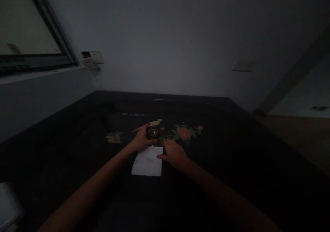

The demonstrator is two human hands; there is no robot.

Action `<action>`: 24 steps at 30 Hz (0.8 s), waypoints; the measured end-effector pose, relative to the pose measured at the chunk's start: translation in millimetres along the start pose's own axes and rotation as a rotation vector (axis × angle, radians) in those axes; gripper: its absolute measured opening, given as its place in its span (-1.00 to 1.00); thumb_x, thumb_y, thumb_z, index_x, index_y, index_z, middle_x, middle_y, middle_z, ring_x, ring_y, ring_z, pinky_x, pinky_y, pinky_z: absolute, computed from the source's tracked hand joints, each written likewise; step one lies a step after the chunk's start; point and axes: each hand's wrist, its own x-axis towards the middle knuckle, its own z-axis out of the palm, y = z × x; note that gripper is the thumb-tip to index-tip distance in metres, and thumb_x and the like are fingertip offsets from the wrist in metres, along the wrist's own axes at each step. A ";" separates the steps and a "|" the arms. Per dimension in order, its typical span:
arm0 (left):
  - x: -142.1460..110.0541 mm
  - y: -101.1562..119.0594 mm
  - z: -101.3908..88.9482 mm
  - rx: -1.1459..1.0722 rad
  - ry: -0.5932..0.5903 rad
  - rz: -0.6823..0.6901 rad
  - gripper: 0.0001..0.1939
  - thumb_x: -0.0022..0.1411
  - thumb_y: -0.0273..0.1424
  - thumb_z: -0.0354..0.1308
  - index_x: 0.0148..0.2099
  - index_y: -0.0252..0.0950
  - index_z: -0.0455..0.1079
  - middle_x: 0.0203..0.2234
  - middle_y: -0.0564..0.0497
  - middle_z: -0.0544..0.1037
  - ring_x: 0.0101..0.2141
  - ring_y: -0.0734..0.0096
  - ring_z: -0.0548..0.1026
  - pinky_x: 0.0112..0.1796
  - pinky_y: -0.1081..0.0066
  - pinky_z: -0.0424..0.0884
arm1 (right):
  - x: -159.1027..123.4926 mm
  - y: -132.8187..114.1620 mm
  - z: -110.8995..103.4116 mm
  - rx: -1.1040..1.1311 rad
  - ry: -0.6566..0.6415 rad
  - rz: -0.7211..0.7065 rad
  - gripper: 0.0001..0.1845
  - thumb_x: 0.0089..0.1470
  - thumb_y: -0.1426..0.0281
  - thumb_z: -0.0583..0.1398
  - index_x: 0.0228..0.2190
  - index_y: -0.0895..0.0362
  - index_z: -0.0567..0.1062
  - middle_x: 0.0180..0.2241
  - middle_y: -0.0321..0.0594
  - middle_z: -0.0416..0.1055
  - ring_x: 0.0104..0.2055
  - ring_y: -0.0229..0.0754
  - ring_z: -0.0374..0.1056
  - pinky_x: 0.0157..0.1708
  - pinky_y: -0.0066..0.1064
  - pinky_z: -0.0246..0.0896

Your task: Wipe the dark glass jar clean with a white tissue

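A small, dark, rounded pot-like object (154,132) with a shiny patterned surface rests on the black tabletop. My left hand (141,140) is closed around its left side, the thumb along its near edge. Just below lies a white sheet of paper or tissue (147,163), with faint smudges on it. My right hand (174,153) is to the right of the sheet, thumb over its upper right edge and fingers stretched toward the pot-like object. The thumb and fingers are apart, and I see nothing held between them. Dim light hides finer detail.
The black table (123,199) carries a painted bird (156,122), flowers (184,133) and pale characters. A white object (9,204) is at the lower left. Behind stand a wall with sockets (243,65) and, at left, a window (28,22).
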 end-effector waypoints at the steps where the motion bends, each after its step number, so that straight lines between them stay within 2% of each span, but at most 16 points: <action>1: -0.7 -1.1 1.5 -0.020 0.001 -0.005 -0.05 -0.15 -0.22 0.36 0.24 -0.35 0.04 0.06 -0.28 0.35 0.08 0.00 0.33 0.06 0.05 0.23 | 1.4 -0.5 0.4 -0.001 -0.007 0.003 -0.56 0.05 0.18 0.25 -0.16 0.27 0.42 -0.09 0.10 0.38 -0.01 0.12 0.27 -0.07 -0.16 0.18; 8: -3.2 1.3 5.7 -0.100 0.052 -0.057 -0.08 -0.18 -0.25 0.37 0.20 -0.37 0.08 0.07 -0.28 0.36 0.07 0.04 0.36 0.06 0.08 0.24 | 13.2 1.2 5.9 0.075 -0.034 0.032 -0.56 -0.04 0.26 0.32 -0.16 0.26 0.43 -0.12 0.05 0.41 -0.03 0.06 0.30 -0.12 -0.24 0.18; 12: -2.5 4.9 5.8 -0.095 0.085 -0.073 -0.20 -0.18 -0.27 0.36 0.11 -0.40 0.20 0.03 -0.28 0.39 0.06 0.02 0.37 0.06 0.08 0.24 | 23.7 8.6 11.3 0.177 -0.069 0.042 -0.70 -0.11 0.31 0.36 -0.31 0.18 0.50 -0.22 -0.08 0.47 -0.11 -0.04 0.36 -0.25 -0.36 0.18; 15: -1.5 8.9 6.4 -0.106 0.086 -0.078 -0.26 -0.20 -0.28 0.37 0.06 -0.39 0.26 -0.03 -0.24 0.44 0.00 0.04 0.41 0.03 0.08 0.28 | 27.1 15.8 13.8 0.257 -0.093 0.024 -0.86 -0.13 0.39 0.36 -0.47 0.14 0.51 -0.38 -0.24 0.49 -0.28 -0.17 0.39 -0.37 -0.44 0.15; 17: -1.8 11.6 8.2 -0.117 0.091 -0.083 -0.28 -0.21 -0.29 0.38 0.04 -0.37 0.28 -0.05 -0.21 0.46 -0.02 0.05 0.43 0.01 0.08 0.30 | 25.3 19.0 14.3 0.295 -0.085 0.016 -0.91 -0.10 0.44 0.33 -0.48 0.14 0.49 -0.43 -0.28 0.47 -0.36 -0.24 0.38 -0.39 -0.47 0.13; 19: -3.0 13.8 10.8 -0.127 0.104 -0.088 -0.28 -0.21 -0.29 0.38 0.04 -0.36 0.28 -0.05 -0.20 0.47 -0.02 0.06 0.43 0.01 0.07 0.30 | 21.1 19.3 14.0 0.312 -0.045 0.023 -0.88 -0.07 0.45 0.30 -0.41 0.14 0.47 -0.38 -0.26 0.47 -0.32 -0.23 0.38 -0.35 -0.45 0.15; 24: -7.5 18.8 15.1 -0.140 0.144 -0.112 -0.26 -0.18 -0.28 0.38 0.07 -0.36 0.25 -0.04 -0.22 0.46 0.00 0.04 0.42 0.03 0.06 0.27 | 12.7 9.0 12.8 0.311 0.050 0.061 -0.60 -0.09 0.36 0.34 -0.20 0.17 0.38 -0.14 -0.06 0.42 -0.07 -0.04 0.31 -0.16 -0.28 0.15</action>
